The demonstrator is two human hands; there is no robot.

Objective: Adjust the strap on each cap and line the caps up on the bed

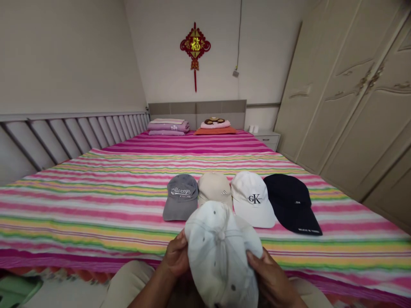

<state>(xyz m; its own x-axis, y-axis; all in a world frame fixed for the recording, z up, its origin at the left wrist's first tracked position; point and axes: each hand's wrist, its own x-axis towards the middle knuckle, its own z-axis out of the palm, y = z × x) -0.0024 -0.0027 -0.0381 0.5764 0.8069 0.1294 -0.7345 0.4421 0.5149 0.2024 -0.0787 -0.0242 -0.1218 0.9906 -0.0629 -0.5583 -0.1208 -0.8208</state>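
Between my two hands is a pale grey-white baseball cap (pixel 221 252), its crown and top button facing me. My left hand (pixel 177 255) is closed on the cap's left edge. On the other side my right hand (pixel 268 273) pinches the right edge, thumb on top. Just beyond, a row of caps lies on the bed: a grey cap (pixel 181 199) with white lettering, a beige cap (pixel 214 186) partly hidden by the held one, a white cap (pixel 252 199) with black letters, and a black cap (pixel 290 203) at the right end.
A striped sheet covers the bed (pixel 96 201). Folded purple bedding (pixel 168 127) and an orange-and-pink pile (pixel 215 126) rest by the headboard (pixel 221 107). A slatted rail (pixel 80 132) runs along the left; a wardrobe (pixel 346 94) and a nightstand (pixel 266 137) stand at right.
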